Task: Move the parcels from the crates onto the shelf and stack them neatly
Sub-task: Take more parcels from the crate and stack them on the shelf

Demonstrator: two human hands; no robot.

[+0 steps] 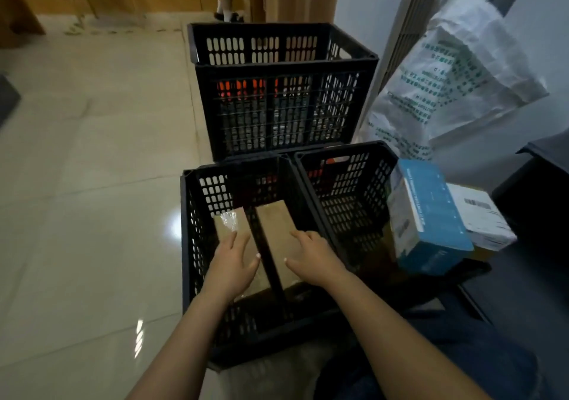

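Look into the near left crate [234, 165]. Find two brown parcels inside, side by side, from its middle down toward its near wall: the left parcel [243, 228] with shiny tape [229, 221] on top, the right parcel [275, 230] just beside it. See the left hand [231, 264] lying flat and wide on the left parcel, holding nothing. See the right hand [314, 258] lying flat on the right parcel, fingers loose. Curl fingers round the parcel edges first. Then lift straight up, clear of the crate walls. Better one parcel at a time, probably, to stop slips.
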